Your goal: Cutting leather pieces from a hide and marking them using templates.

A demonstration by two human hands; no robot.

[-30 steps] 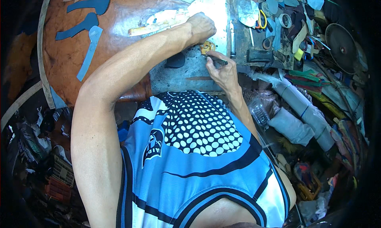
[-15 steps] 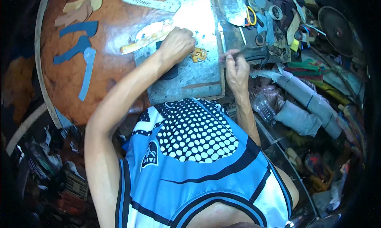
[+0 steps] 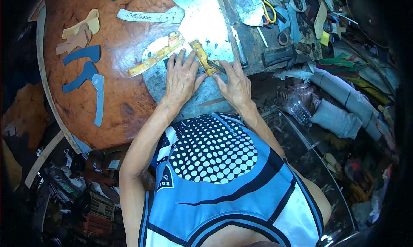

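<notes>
My left hand [image 3: 183, 79] lies flat with fingers spread on the grey metal sheet [image 3: 202, 103], its thumb beside a bent yellow strip [image 3: 199, 50] with small studs or holes. At that strip's lower end, my right hand [image 3: 236, 85] is closed around a slim dark tool [image 3: 218, 67], whose tip touches or hovers over the strip; which one I cannot tell. A dark flat piece shows partly under my left fingers. Left of that hand rests a longer yellow strip [image 3: 150, 63], next to a whitish piece.
Blue-grey cut pieces [image 3: 82, 54] and tan ones [image 3: 77, 39] lie on the brown leather [image 3: 118, 101]. A pale marked strip [image 3: 150, 16] is at the back. Yellow-handled scissors [image 3: 270, 14], a silver knife-like tool [image 3: 238, 45] and a tape roll [image 3: 297, 3] sit to the right.
My left hand has opened from a fist and flattened on the sheet. The right has moved inward from the sheet's right edge to the bent yellow strip. The whole view has shifted slightly.
</notes>
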